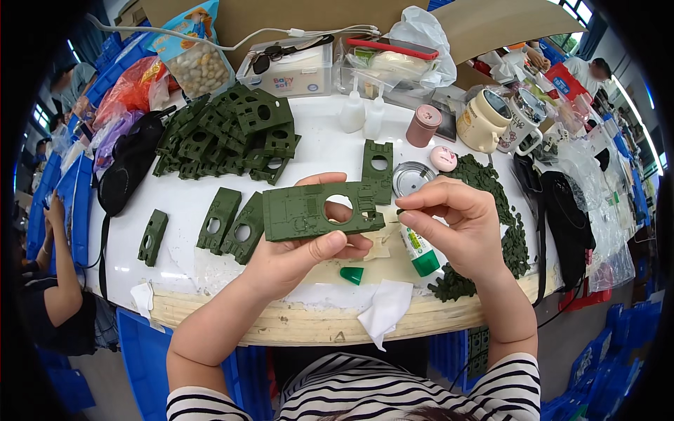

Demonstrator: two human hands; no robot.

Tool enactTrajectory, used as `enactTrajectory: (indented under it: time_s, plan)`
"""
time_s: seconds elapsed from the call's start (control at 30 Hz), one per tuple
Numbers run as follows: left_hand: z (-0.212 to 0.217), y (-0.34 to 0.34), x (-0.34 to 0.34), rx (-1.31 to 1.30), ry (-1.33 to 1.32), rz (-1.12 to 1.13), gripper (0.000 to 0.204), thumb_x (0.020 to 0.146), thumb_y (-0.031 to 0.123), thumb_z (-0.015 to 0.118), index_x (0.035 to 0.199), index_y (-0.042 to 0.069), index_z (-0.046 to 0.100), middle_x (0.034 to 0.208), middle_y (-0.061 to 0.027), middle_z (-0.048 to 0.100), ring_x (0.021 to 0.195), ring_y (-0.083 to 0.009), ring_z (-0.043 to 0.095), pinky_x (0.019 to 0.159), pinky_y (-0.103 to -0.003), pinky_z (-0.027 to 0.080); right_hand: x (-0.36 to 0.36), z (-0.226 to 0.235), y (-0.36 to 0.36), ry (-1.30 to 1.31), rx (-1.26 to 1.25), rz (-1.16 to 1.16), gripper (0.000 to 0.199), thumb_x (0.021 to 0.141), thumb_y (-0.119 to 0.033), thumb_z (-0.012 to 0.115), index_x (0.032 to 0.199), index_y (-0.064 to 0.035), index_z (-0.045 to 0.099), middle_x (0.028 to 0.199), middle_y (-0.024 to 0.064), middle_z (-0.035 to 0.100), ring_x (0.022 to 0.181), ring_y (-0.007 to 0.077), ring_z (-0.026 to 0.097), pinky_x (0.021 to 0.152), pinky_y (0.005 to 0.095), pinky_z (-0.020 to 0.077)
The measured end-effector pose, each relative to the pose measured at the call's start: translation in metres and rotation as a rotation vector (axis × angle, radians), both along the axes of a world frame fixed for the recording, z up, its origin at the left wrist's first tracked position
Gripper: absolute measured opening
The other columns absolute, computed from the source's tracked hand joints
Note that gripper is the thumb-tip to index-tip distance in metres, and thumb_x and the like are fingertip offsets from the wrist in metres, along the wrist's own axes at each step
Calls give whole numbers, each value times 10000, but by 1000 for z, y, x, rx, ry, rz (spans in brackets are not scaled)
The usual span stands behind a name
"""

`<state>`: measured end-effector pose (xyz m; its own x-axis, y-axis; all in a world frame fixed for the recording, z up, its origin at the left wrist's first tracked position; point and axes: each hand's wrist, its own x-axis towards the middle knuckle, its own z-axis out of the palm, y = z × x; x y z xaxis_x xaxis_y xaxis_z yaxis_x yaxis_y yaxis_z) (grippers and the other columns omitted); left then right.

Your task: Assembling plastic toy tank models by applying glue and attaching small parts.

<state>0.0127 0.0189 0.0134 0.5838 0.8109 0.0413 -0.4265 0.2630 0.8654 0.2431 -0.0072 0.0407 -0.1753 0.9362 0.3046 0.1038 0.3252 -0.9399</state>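
Observation:
My left hand [284, 266] is wrapped round a green plastic model tank hull [295, 210], which has a large round hole through its top. Close to the hull's right end, my right hand [463, 228] pinches a tiny dark green part [401, 212] between thumb and fingertips. The part and the hull look slightly apart. Below my right hand lies a white and green glue bottle [421, 254], and a loose green cap [352, 275] is nearer the table edge. Another hull [378, 165] lies behind the held one. Three more, including this hull [219, 217], lie to the left.
A heap of green hulls [203, 140] fills the back left. Small green parts [509, 231] spread along the right. A round dish [411, 178], pink canister [424, 126] and mugs [484, 121] stand behind. White tissue [386, 309] hangs over the wooden edge. Other people sit nearby.

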Motion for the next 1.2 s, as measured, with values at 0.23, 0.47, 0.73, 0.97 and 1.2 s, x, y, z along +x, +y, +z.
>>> enactTrajectory:
  time_s: [0.23, 0.47, 0.73, 0.97, 1.2]
  plan:
    - [-1, 1, -1, -27, -20, -13, 631, 882, 86, 636, 1405, 53, 284, 1092, -100, 537, 994, -301, 646, 865, -421, 564, 2, -1, 0, 185, -161, 48, 149, 820, -12, 705, 944, 32, 637, 929, 81, 665, 843, 98, 629, 750, 232, 509]
    - [-2, 2, -2, -39, -34, -19, 606, 893, 70, 611, 1404, 55, 287, 1110, -108, 546, 1001, -306, 642, 865, -426, 559, -3, 0, -1, 277, -189, 53, 115, 831, 3, 687, 920, 29, 619, 923, 84, 672, 856, 114, 654, 774, 240, 530]
    - [-3, 3, -2, -43, -32, -15, 601, 891, 69, 612, 1402, 59, 296, 1105, -108, 552, 996, -306, 645, 863, -428, 560, -4, 3, -1, 230, -275, 90, 203, 864, -8, 651, 1059, 47, 640, 922, 93, 689, 831, 106, 658, 734, 227, 535]
    - [-2, 2, -2, -40, -23, -15, 606, 881, 62, 622, 1398, 51, 306, 1079, -93, 550, 972, -291, 651, 858, -428, 563, 2, -2, 1, 218, -276, 109, 163, 852, -3, 664, 1007, 46, 668, 894, 92, 691, 800, 98, 653, 723, 222, 535]
    - [-1, 3, -2, -43, -6, -27, 625, 863, 35, 626, 1402, 27, 311, 1046, -84, 556, 933, -263, 660, 844, -404, 567, 1, 2, -3, 116, -228, 45, 109, 840, -19, 685, 933, 36, 670, 868, 65, 681, 770, 82, 637, 688, 206, 520]
